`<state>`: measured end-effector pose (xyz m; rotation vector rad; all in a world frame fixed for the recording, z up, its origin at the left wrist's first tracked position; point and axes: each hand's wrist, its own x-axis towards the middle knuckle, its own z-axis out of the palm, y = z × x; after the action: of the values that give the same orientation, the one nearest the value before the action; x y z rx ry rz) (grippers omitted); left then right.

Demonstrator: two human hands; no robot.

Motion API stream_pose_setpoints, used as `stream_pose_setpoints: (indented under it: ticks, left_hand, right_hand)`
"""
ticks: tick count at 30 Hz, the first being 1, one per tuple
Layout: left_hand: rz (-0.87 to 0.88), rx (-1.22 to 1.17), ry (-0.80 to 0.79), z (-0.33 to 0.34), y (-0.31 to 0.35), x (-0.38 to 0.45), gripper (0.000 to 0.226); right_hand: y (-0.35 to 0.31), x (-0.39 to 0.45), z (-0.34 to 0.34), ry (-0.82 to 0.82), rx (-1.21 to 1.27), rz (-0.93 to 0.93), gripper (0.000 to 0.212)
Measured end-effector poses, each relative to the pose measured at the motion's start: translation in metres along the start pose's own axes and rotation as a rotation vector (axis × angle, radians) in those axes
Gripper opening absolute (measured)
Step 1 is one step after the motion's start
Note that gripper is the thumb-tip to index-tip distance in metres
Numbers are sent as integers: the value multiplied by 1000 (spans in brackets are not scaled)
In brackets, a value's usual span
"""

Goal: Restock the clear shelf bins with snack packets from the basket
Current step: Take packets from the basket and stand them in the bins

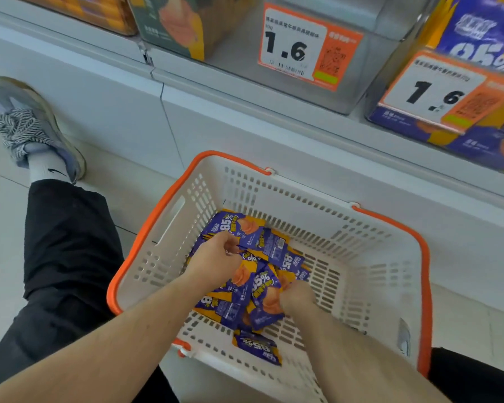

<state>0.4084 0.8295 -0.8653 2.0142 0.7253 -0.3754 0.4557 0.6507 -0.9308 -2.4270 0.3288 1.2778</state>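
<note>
Left hand point(216, 261) and right hand point(296, 296) both reaching into white slotted plastic basket point(361, 257) with orange handles — fingers curling around purple-and-orange foil snack packets point(262, 289).

One white slotted plastic basket with orange handles point(361, 257), two orange-and-white price tags point(309, 48), roughly ten purple-and-yellow snack packets point(262, 292)

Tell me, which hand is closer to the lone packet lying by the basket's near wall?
Right. The right hand is just above and right of that lone packet; the left hand reaches farther back in the pile.
</note>
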Motion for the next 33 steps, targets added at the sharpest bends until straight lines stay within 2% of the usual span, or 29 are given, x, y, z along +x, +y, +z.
stream_pose_setpoints:
  ticks: [1, 4, 7, 8, 10, 12, 13, 14, 15, 16, 17, 19, 22, 24, 28, 31, 33]
  left_hand:
    - [-5, -2, -14, 4, 2, -1, 28]
    - [-100, -125, -70, 24, 18, -3, 38]
    - [-343, -435, -107, 49, 46, -10, 61]
    - [-429, -556, -159, 56, 55, -13, 67]
    - [-520, -745, -355, 67, 74, -23, 72]
    - [-488, -909, -506, 78, 91, -30, 68]
    - [-423, -950, -486, 82, 102, -36, 55]
    - [-337, -952, -391, 86, 112, -39, 39]
    - [-215, -879, -266, 88, 121, -40, 29]
    - [-65, -750, -157, 87, 132, -42, 25]
    - [100, -614, -98, 85, 146, -46, 25]
    - [372, -380, -40, 80, 174, -56, 31]
    - [608, -257, 9, 73, 220, -69, 35]
    - [703, -269, 15, 69, 250, -74, 38]
    - [923, -251, 48, 62, 304, -87, 37]
    - [1134, -102, 209, 49, 340, -95, 39]
    - [1196, 138, 384, 43, 359, -89, 52]
  right_hand:
    - [2, -5, -16, 29, 7, -43, 10]
    - [16, -13, -64, 112, 38, -138, 15]
    - [29, -21, -112, 90, 47, -187, 47]
    - [30, -30, -127, 68, 74, -212, 53]
    - [33, -45, -155, 4, 189, -246, 44]
    - [34, -62, -174, -18, 251, -274, 35]
    - [34, -72, -182, 9, 264, -286, 33]
    - [34, -84, -190, 95, 201, -306, 29]
    - [33, -97, -199, 228, 46, -333, 25]
    - [33, -113, -209, 401, -168, -360, 33]
    - [33, -127, -218, 549, -339, -415, 44]
    - [31, -157, -232, 670, -468, -597, 60]
    - [26, -187, -246, 752, -592, -731, 47]
    - [27, -200, -261, 868, -586, -694, 41]
    - [40, -226, -302, 1120, -446, -582, 43]
    - [54, -244, -333, 1560, -405, -584, 36]
    - [65, -248, -357, 1785, -328, -615, 31]
